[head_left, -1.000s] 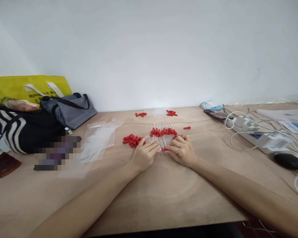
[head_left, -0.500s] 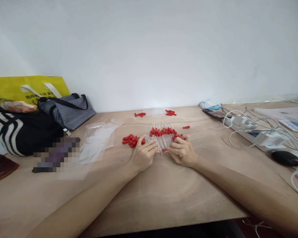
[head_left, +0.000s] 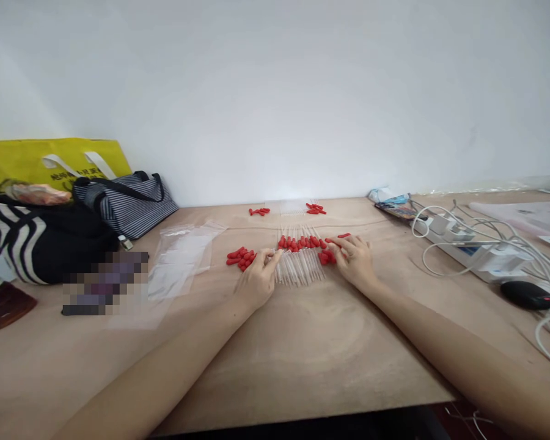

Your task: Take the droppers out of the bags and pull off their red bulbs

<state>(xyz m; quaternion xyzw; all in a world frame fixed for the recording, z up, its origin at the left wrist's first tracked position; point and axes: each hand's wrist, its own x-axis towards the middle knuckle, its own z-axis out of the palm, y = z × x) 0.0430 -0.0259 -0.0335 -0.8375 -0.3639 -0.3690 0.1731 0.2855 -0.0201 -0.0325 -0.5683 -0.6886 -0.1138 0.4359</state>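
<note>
My left hand (head_left: 258,276) is closed in a pinch at the left end of the rows, with what looks like a thin clear tube at its fingertips. My right hand (head_left: 355,260) reaches over a small pile of red rubber bulbs (head_left: 327,257), and a red bulb (head_left: 328,240) shows at its fingertips. Between the hands lies a row of clear tubes (head_left: 300,269). Just behind it, several droppers with red bulbs (head_left: 297,244) lie side by side, their tubes pointing away. Another heap of red bulbs (head_left: 241,258) is left of my left hand, partly hidden by it.
Farther back are more clear tubes (head_left: 293,208) and small groups of red bulbs (head_left: 316,209). Flat plastic bags (head_left: 183,260) lie left, near a striped bag (head_left: 131,205). To the right are a power strip (head_left: 481,253) with tangled cables and a black mouse (head_left: 528,294).
My hands have moved apart and away from me. The red-bulbed dropper that was between them no longer shows there. My right hand has shifted right and stretched its fingers; the tube row is uncovered.
</note>
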